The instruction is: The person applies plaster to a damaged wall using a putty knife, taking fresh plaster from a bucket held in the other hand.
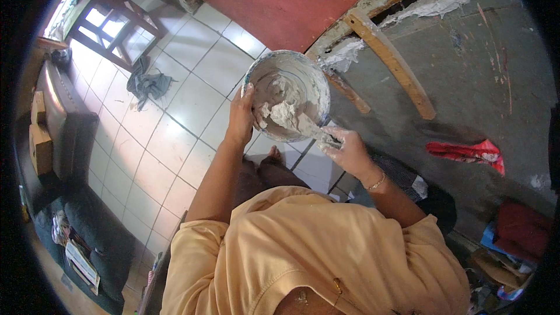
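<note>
A round bucket (318, 90), smeared with pale plaster inside and along its rim, is in front of me. My left hand (242, 115) grips its left side at the rim, with the fingers partly hidden. Inside lies a lumpy mass of off-white plaster (284, 94). My right hand (345, 150), dusted white, is closed round the handle of a putty knife (312, 128). Its plaster-coated blade reaches over the near right rim into the bucket, against the plaster.
Wooden strips (396, 64) lie on a grey surface (466, 81) at the right, near a red cloth (466, 151). A grey rag (149, 84) lies on the tiled floor (169, 146) by a wooden stool (114, 29). Dark armchairs (76, 122) stand left; a red panel (268, 0) rises ahead.
</note>
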A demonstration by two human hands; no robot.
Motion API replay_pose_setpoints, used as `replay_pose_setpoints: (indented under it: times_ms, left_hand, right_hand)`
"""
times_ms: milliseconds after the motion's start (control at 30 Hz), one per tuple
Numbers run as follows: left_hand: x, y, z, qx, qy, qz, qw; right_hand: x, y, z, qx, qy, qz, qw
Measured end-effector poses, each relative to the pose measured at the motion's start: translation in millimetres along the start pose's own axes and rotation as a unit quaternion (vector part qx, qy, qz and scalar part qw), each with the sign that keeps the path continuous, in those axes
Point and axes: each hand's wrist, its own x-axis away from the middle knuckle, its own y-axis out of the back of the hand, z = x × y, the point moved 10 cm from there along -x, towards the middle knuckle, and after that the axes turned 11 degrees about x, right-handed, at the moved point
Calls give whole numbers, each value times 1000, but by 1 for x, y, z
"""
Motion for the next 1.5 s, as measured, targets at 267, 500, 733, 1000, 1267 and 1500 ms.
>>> replay_pose_setpoints:
  times_ms: [267, 500, 733, 1000, 1267, 1500]
  left_hand:
    - [-11, 17, 27, 42, -61, -17, 997]
    - [-26, 73, 81, 89, -2, -42, 995]
    - [-57, 90, 127, 89, 66, -47, 993]
    - [-77, 18, 123, 115, 126, 31, 985]
    - [-86, -46, 75, 111, 115, 112, 981]
    - [-105, -4, 117, 85, 136, 77, 984]
  right_hand:
    - [2, 5, -41, -15, -38, -70, 997]
    - [-47, 8, -122, -27, -87, -89, 992]
    - [-82, 47, -135, 173, -64, -170, 968]
    - [-42, 98, -41, 264, -10, -280, 923]
    - [-6, 115, -12, 244, -22, -297, 923]
    - [-38, 61, -92, 147, -141, -217, 955]
